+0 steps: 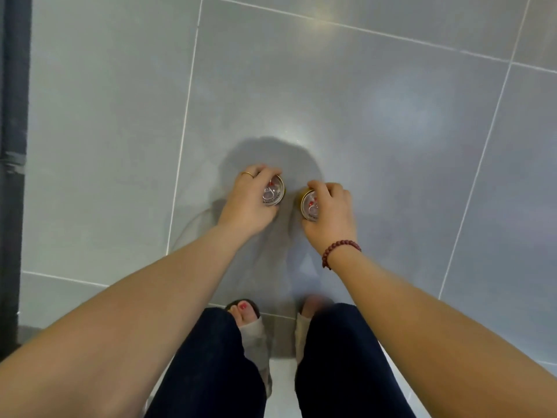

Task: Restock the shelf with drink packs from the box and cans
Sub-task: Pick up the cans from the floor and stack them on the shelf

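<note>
Closest to the viewer are the person's two bare forearms (144, 300), stretched down and forward over legs in dark trousers (211, 372). Below the trouser hems are pale open-toed sandals (256, 336), and red polish shows on the toes of the left foot. Both arms reach toward the grey tiled floor (361, 86), and each hand has a drink can in its grip. The left hand (250, 203), with a thin gold ring (247, 174) on one finger, has its fingers curled round the side of the left can (273, 191). Its silver top and pull tab face up, with a gold rim showing. The right hand (330, 215), with a string of dark red beads (340, 248) at the wrist, is wrapped the same way round the right can (309, 205), which is tilted a little so some of its gold side shows. The two cans sit just beside each other without touching, low over the middle of a tile, with a soft shadow spread on the floor beyond them. Whether their bases rest on the floor or hang just above it cannot be told from here. A dark vertical strip (15, 146) runs along the far left edge.
</note>
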The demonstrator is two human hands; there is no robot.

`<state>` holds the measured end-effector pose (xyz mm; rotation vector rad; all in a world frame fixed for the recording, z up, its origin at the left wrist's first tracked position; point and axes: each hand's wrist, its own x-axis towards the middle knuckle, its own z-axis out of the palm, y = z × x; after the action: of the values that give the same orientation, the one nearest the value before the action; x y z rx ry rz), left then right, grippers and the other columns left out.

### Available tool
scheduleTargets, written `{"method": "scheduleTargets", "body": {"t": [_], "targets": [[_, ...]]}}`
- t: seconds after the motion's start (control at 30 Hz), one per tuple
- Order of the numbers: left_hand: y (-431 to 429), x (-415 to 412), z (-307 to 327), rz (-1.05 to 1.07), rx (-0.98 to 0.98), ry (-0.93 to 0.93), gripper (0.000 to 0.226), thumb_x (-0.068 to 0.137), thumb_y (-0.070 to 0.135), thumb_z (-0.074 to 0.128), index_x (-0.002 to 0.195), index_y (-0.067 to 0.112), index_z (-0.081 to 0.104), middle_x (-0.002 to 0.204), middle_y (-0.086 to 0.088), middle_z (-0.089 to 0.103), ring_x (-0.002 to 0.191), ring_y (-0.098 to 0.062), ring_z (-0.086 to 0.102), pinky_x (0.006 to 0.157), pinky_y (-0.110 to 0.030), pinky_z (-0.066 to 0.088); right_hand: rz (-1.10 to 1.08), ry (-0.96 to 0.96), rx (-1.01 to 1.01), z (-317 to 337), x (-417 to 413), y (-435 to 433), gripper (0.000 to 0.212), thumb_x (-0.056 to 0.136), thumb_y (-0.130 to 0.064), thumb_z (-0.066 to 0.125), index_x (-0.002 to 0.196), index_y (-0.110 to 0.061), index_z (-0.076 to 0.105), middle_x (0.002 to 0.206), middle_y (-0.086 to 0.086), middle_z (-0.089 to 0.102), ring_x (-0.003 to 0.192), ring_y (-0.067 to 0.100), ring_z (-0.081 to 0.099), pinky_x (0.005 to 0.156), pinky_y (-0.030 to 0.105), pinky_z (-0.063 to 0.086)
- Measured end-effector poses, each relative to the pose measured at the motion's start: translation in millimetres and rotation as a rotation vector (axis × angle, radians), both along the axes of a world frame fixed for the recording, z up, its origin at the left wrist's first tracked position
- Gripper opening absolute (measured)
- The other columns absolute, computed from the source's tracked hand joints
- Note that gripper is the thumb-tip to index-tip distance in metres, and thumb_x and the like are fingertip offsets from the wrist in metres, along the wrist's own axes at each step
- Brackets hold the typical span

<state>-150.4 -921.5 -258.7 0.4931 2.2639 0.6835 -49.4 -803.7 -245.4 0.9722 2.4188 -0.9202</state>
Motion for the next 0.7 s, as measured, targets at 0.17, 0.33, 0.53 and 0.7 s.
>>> {"method": "scheduleTargets", "body": {"t": [0.17, 0.33, 0.53, 0.7], "targets": [[-7.4, 2.2, 36.3, 0.012, -0.028, -0.028, 0.060, 0.064, 0.003, 0.074, 0.121, 0.014, 0.060, 0.119, -0.011, 0.057, 0.114, -0.027, 0.051, 0.087, -0.010, 0.028, 0.040, -0.050, 0.012, 28.9, 1.9, 2.2, 0.056, 0.079, -0.008, 0.064, 0.130, -0.019, 0.045, 0.127, 0.008, 0.046, 0.121, 0.026, 0.037, 0.086, 0.032, 0.046], [-15.0, -10.1, 128.5, -0.007, -0.010, -0.045, 0.063, 0.065, 0.004, 0.076, 0.125, 0.015, 0.058, 0.123, -0.011, 0.055, 0.117, -0.025, 0.050, 0.087, -0.009, 0.028, 0.066, -0.067, -0.011, 113.8, -13.1, 7.5, 0.060, 0.078, -0.013, 0.068, 0.132, -0.022, 0.043, 0.127, 0.007, 0.044, 0.124, 0.025, 0.035, 0.089, 0.032, 0.044], [-27.2, -25.4, 275.0, -0.017, 0.017, 0.023, 0.063, 0.067, 0.011, 0.078, 0.126, 0.018, 0.057, 0.122, -0.007, 0.055, 0.117, -0.020, 0.050, 0.089, -0.012, 0.030, 0.143, 0.038, -0.014, 255.8, -50.5, 14.4, 0.056, 0.077, -0.024, 0.070, 0.127, -0.027, 0.046, 0.122, 0.006, 0.048, 0.122, 0.024, 0.040, 0.084, 0.035, 0.048], [-36.9, -59.0, 414.8, -0.117, -0.020, 0.134, 0.068, 0.061, 0.033, 0.083, 0.123, 0.025, 0.058, 0.114, 0.001, 0.061, 0.106, -0.016, 0.054, 0.084, -0.021, 0.040, 0.334, 0.129, -0.058, 404.4, -90.6, 20.0, 0.066, 0.071, -0.034, 0.076, 0.129, -0.027, 0.045, 0.124, 0.006, 0.049, 0.118, 0.025, 0.045, 0.092, 0.037, 0.046]]}}
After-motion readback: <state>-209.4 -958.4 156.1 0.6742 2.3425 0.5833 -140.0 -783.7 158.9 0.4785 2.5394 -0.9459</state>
